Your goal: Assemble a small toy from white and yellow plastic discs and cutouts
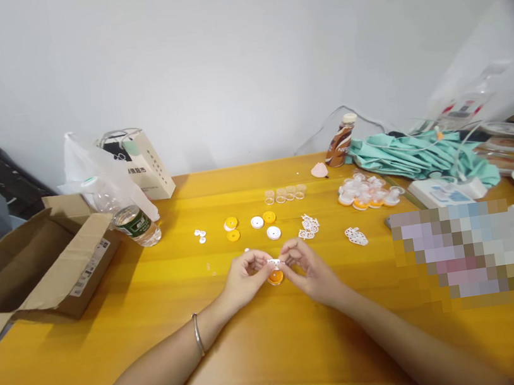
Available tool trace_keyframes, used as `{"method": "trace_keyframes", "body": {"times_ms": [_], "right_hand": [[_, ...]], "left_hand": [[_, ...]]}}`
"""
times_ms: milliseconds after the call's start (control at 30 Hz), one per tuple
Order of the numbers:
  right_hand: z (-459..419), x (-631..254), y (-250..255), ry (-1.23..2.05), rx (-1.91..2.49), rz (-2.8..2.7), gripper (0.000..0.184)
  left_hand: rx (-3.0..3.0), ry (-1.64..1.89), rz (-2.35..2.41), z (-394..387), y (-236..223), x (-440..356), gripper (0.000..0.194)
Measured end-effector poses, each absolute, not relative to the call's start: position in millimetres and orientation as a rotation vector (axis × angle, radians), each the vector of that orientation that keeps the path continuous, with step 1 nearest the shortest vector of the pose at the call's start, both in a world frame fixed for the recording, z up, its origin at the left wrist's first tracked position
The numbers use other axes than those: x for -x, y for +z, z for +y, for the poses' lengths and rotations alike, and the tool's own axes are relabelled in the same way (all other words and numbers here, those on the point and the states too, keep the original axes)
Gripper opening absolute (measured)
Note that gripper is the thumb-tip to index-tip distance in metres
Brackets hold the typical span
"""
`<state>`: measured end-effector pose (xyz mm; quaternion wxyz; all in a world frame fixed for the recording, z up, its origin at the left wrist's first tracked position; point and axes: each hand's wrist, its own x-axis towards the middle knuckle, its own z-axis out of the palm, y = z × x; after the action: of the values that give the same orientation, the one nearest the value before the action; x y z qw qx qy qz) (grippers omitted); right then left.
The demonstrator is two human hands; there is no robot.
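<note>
My left hand point(248, 276) and my right hand point(306, 265) meet over the middle of the yellow table point(240, 341). Both pinch a small white piece point(274, 262) between their fingertips. Just below it an orange round disc point(275, 276) lies on the table, touching my fingers. A silver bangle point(197, 334) sits on my left wrist. Beyond my hands lie yellow discs point(231, 223) and white discs point(273, 233), and small white cut-out pieces point(308, 226).
An open cardboard box point(42, 267) stands at the left beside a tipped water bottle point(134, 221) and a paper bag point(143, 164). Clear cups point(284, 193), a pile of finished pieces point(368, 192), a brown bottle point(340, 140), green cloth point(414, 154) and a power strip point(443, 192) lie further back and right.
</note>
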<state>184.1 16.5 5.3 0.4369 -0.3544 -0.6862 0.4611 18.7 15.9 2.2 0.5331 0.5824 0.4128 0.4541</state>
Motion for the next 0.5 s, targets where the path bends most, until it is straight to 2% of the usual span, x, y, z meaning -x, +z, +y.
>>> {"method": "trace_keyframes", "body": {"times_ms": [167, 400, 500], "right_hand": [[16.1, -183.5, 5.4, 1.142, 0.883, -1.692, 0.015], [22.5, -184.7, 4.9, 1.493, 0.903, -1.539, 0.021], [22.7, -184.4, 4.1, 1.500, 0.895, -1.477, 0.021]], "left_hand": [[-1.496, 1.093, 1.007, 14.4, 3.1, -17.0, 0.021], [-1.859, 1.173, 0.993, 13.4, 4.2, -9.8, 0.013], [-1.910, 1.210, 0.956, 13.5, 3.3, -9.2, 0.014]]}}
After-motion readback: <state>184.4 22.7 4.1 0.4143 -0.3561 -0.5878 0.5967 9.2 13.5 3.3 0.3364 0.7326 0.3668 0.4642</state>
